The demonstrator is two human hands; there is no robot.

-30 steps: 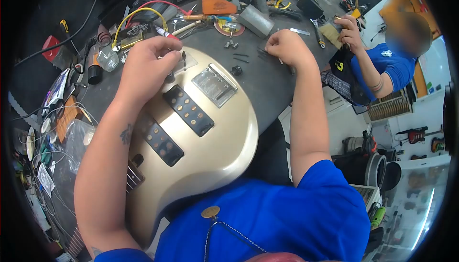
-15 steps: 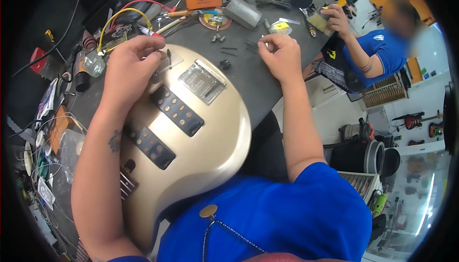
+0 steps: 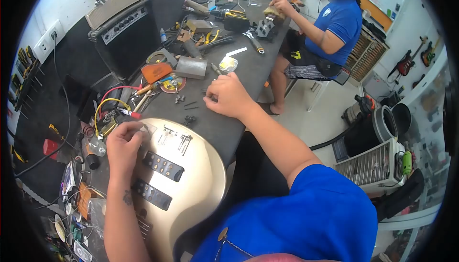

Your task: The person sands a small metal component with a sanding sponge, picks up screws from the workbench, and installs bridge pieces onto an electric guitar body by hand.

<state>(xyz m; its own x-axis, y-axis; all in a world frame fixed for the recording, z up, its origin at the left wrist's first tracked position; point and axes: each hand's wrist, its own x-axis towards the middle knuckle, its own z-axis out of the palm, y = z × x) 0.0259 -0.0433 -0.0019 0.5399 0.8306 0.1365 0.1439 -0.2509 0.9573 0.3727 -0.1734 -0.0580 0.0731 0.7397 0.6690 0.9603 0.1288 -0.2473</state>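
A gold guitar body lies on the dark workbench, with two black pickups and a metal bridge set in its top. My left hand rests at the body's upper left edge, beside a clear flat piece; its fingers are pinched together, and what they hold is hidden. My right hand is over the bench beyond the body, its fingers curled together around something I cannot make out. Near it lie thin dark screws and a black knob.
An orange block, a grey metal block and red and yellow cables stand beyond the guitar. An amplifier is at the back left. A co-worker in a blue shirt sits at the bench's right side, holding a brush.
The view has tilted up and shifted, so the guitar sits lower and more of the bench and amplifier shows. Both hands stay near their earlier places, fingers still closed.
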